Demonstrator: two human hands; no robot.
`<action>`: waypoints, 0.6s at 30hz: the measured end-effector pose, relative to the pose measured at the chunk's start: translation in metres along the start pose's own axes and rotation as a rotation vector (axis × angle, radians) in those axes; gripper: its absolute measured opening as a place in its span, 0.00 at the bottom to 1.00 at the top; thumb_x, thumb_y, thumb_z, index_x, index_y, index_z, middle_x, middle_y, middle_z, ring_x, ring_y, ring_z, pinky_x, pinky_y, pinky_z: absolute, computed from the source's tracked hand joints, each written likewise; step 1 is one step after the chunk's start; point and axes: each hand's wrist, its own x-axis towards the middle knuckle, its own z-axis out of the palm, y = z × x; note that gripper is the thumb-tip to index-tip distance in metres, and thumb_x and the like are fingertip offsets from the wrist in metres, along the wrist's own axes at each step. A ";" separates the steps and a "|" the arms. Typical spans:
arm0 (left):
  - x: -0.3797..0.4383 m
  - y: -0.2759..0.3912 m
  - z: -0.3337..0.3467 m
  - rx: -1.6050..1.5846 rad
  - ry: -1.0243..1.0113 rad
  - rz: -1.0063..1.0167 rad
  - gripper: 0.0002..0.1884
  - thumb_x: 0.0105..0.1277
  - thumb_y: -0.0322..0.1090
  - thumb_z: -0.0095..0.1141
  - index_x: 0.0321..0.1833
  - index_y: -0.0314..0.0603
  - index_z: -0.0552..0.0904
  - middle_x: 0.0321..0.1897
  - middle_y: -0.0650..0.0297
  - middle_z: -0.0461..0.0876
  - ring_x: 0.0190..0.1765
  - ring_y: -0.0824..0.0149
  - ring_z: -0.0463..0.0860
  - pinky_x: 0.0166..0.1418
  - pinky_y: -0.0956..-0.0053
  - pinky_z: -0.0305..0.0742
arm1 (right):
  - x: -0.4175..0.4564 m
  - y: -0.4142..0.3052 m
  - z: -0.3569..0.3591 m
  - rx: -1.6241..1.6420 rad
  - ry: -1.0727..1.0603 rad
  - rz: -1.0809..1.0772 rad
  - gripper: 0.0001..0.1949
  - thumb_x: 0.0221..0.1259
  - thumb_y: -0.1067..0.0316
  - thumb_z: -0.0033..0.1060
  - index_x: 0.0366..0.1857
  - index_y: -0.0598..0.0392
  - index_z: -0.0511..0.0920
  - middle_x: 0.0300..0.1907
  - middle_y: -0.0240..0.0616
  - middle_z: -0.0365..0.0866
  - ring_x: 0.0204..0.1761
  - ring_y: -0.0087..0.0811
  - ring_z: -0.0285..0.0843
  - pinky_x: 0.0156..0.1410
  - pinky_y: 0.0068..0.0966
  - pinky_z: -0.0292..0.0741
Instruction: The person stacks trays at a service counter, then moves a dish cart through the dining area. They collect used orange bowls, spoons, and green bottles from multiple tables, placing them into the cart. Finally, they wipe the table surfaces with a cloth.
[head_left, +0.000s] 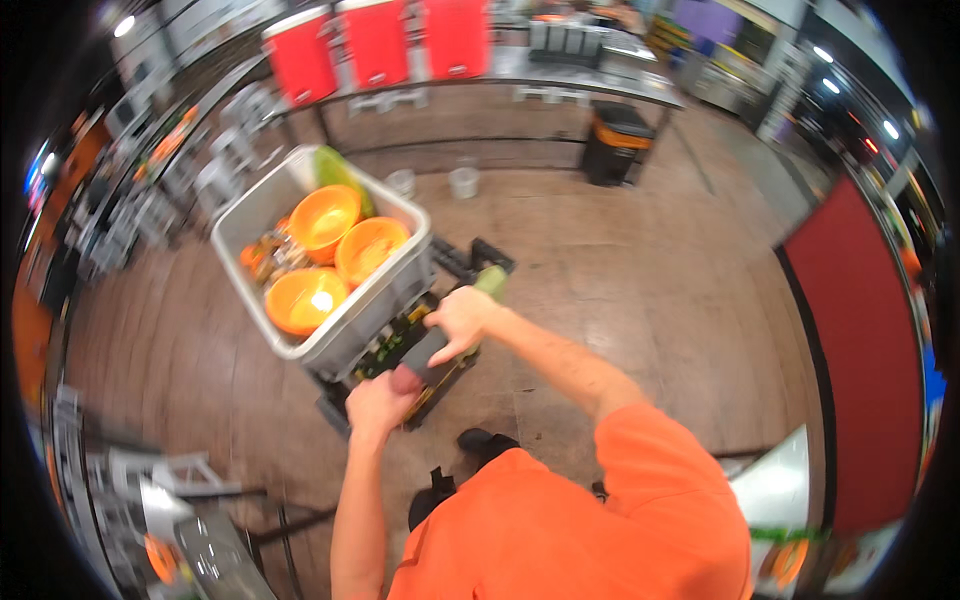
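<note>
My left hand (381, 403) is closed around the near end of a dark cart handle (424, 352). Farther along the same handle, my right hand (466, 319) grips it, thumb stretched along the bar. A pale green thing (492, 280), too blurred to name, shows just past my right knuckles. Directly ahead of both hands, a grey plastic tub (375, 330) rides on the black cart (330, 411). Orange bowls stand in the tub: one at the back (325, 217), one at right (370, 247), one in front (306, 300). Blurred mixed items (277, 259) lie beside them, and a green object (334, 171) leans in the far corner.
Three red coolers (375, 49) stand on a long metal table (510, 79) ahead. Below its right end is a black bin with an orange band (616, 142). Two clear containers (464, 182) sit on the brown floor (600, 247). A dark red panel (855, 360) stands at right; white stools (217, 184) line the left.
</note>
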 end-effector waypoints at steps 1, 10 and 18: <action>-0.007 -0.004 -0.007 0.020 0.017 0.053 0.26 0.54 0.60 0.65 0.42 0.43 0.85 0.35 0.49 0.88 0.42 0.47 0.88 0.47 0.54 0.82 | -0.001 -0.010 0.003 -0.039 -0.006 0.048 0.40 0.39 0.16 0.59 0.34 0.50 0.85 0.21 0.50 0.82 0.30 0.54 0.84 0.37 0.46 0.80; -0.025 -0.065 -0.018 0.100 0.004 0.234 0.25 0.52 0.54 0.66 0.49 0.47 0.86 0.41 0.50 0.88 0.47 0.44 0.86 0.52 0.53 0.79 | -0.017 -0.114 0.024 0.014 0.058 0.464 0.43 0.33 0.13 0.58 0.37 0.47 0.86 0.36 0.46 0.88 0.41 0.48 0.87 0.44 0.44 0.81; -0.012 -0.159 -0.024 0.177 0.024 0.471 0.28 0.52 0.47 0.70 0.56 0.44 0.85 0.46 0.49 0.87 0.51 0.44 0.84 0.53 0.55 0.78 | 0.011 -0.209 0.041 0.035 0.177 0.670 0.39 0.33 0.15 0.59 0.27 0.45 0.89 0.32 0.39 0.89 0.38 0.43 0.88 0.38 0.39 0.81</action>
